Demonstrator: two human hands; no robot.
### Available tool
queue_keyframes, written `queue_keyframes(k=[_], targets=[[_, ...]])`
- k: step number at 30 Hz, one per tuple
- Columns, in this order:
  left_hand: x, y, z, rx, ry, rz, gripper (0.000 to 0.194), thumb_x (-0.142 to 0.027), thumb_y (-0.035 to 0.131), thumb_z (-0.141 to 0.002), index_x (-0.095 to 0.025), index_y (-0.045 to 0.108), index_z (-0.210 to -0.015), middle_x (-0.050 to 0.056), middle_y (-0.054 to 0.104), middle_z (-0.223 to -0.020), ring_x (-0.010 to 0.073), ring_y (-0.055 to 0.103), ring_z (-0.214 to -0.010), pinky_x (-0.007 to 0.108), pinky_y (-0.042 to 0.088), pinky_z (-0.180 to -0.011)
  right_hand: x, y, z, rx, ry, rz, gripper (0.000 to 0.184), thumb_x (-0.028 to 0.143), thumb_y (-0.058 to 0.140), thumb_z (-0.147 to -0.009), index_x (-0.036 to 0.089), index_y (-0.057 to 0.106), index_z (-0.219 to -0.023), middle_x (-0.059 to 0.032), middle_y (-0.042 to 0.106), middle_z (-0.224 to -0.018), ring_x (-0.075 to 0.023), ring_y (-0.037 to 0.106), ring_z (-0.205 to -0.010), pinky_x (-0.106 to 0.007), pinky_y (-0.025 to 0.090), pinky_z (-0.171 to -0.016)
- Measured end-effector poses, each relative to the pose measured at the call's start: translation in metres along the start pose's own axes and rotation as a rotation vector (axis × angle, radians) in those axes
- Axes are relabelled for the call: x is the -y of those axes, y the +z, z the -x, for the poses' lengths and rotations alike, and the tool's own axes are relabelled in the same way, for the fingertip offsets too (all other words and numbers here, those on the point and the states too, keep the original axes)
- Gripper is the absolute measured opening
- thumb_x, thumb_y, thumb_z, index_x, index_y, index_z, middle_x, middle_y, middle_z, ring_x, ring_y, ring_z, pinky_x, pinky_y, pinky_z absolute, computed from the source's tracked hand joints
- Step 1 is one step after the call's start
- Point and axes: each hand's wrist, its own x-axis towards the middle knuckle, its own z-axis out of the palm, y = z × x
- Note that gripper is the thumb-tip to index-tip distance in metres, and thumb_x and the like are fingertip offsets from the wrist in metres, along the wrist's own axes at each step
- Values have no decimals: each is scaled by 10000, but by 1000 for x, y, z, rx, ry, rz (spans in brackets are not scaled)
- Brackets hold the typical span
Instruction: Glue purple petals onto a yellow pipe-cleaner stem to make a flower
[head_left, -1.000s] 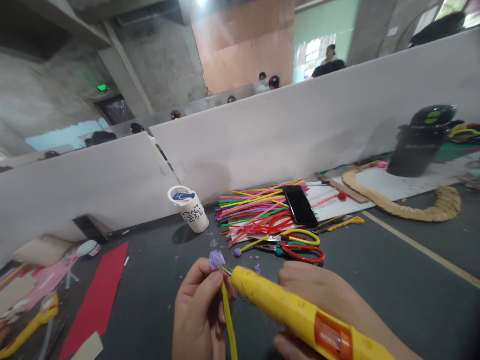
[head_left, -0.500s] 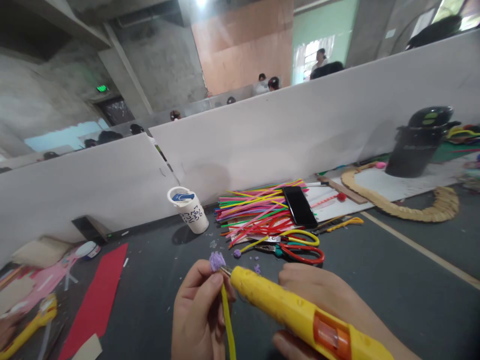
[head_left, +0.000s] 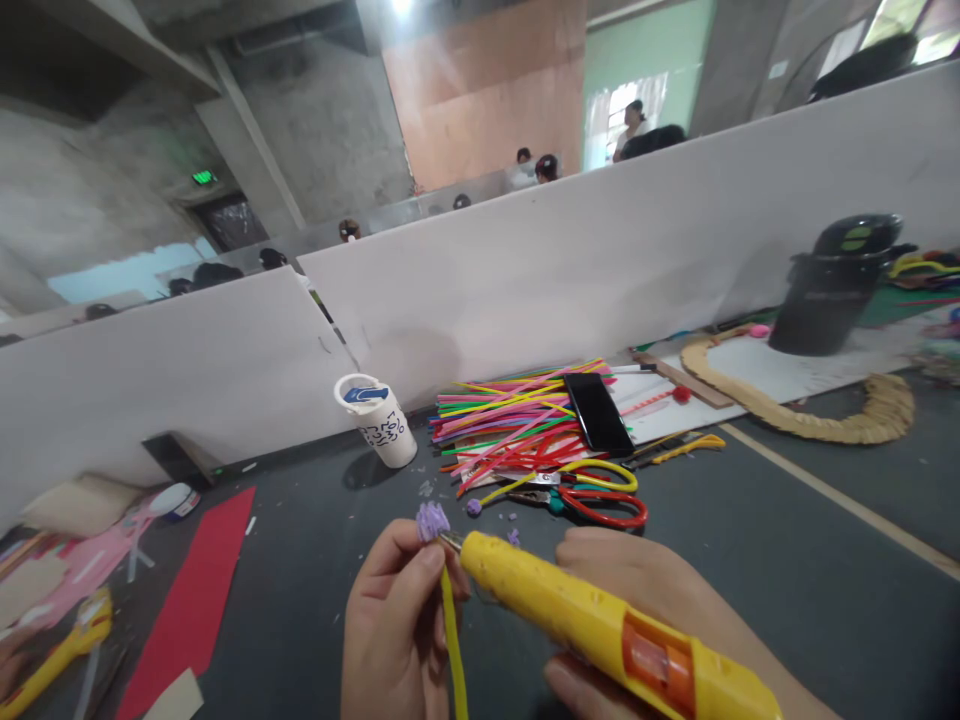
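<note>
Between thumb and fingers my left hand (head_left: pixel 397 620) pinches a yellow pipe cleaner (head_left: pixel 454 645), whose upper end carries a fuzzy purple tuft (head_left: pixel 432 521). My right hand (head_left: pixel 637 580) is wrapped round a yellow glue gun (head_left: pixel 555 595) with an orange window in its side. The gun's metal nozzle meets or nearly meets the base of the tuft; exact contact is too small to tell. Just beyond lie another yellow stem with a purple ball (head_left: pixel 474 507), purple scraps (head_left: pixel 513 537) and scissors with red handles (head_left: pixel 607 507).
A bundle of coloured pipe cleaners (head_left: pixel 502 415) lies behind my hands, with a black phone (head_left: pixel 598 413) on it. A white cup (head_left: pixel 386 430) stands left of them. Red card (head_left: pixel 199 590) and another person's hand (head_left: pixel 11 655) by a yellow tool are at left. A white partition (head_left: pixel 525 280) runs behind.
</note>
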Motion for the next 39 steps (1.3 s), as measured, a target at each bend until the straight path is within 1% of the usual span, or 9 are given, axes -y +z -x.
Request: queue_keyframes(k=[3, 9, 14, 18, 22, 25, 27, 33, 39], targets=[[1, 0, -1, 7, 21, -19, 153, -200, 802, -599, -168, 654, -575, -41, 593, -446, 12, 386, -342, 88, 269, -354, -3, 0, 1, 92, -85, 144, 181, 172, 617, -731, 240, 505, -606, 11, 584, -587, -137, 492, -512, -285, 393, -512], [1, -1, -2, 11, 21, -10, 135, -192, 778, -620, -159, 652, -582, -35, 586, -438, 13, 402, -355, 78, 290, -369, -9, 9, 0, 49, -82, 215, 243, 175, 534, -676, 230, 358, -518, 54, 475, -482, -96, 424, -409, -253, 335, -414], [-1, -1, -1, 12, 23, -35, 142, -196, 789, -606, -160, 655, -577, -33, 588, -434, 5, 390, -337, 74, 283, -355, 7, -5, 1, 196, -13, 247, 143, 138, 522, -721, 212, 478, -607, 18, 589, -618, -108, 525, -509, -224, 406, -471], [-1, -2, -1, 13, 11, -44, 147, -206, 800, -595, -164, 660, -578, -39, 584, -429, -3, 387, -323, 67, 271, -349, 8, -5, -1, 148, -13, 294, 118, 141, 518, -721, 221, 509, -635, 8, 611, -636, -130, 555, -541, -238, 425, -494], [0, -6, -4, 24, 13, -55, 129, -203, 801, -598, -168, 677, -600, -39, 600, -464, -2, 380, -334, 80, 281, -360, -16, 18, 3, 48, -126, 259, 164, 153, 522, -596, 241, 408, -518, 42, 530, -494, -125, 493, -450, -256, 388, -449], [0, -10, -7, 55, 10, -54, 147, -203, 827, -575, -173, 690, -621, -35, 624, -518, 30, 441, -373, 110, 334, -372, -29, 30, 6, 24, -110, 321, 182, 226, 568, -615, 254, 415, -519, 30, 547, -506, -151, 510, -466, -283, 413, -475], [-1, -10, -8, 70, 4, -45, 170, -203, 844, -549, -170, 693, -617, -30, 625, -525, 60, 497, -416, 133, 391, -403, -26, 27, 6, 48, -114, 335, 166, 258, 585, -651, 255, 459, -543, 21, 569, -523, -160, 530, -483, -282, 422, -482], [-1, -3, -3, 24, 17, -9, 122, -176, 772, -610, -157, 661, -563, -30, 580, -433, 35, 444, -397, 95, 307, -389, 7, -3, -1, 137, -74, 335, 136, 148, 541, -722, 215, 497, -612, 14, 605, -615, -125, 545, -536, -237, 413, -522], [1, -3, -1, 30, -3, 0, 57, -171, 762, -618, -178, 706, -625, -25, 596, -455, 42, 424, -371, 121, 311, -380, 7, -4, 0, 183, -39, 269, 140, 164, 538, -741, 217, 499, -616, 11, 601, -627, -118, 534, -540, -235, 402, -506]])
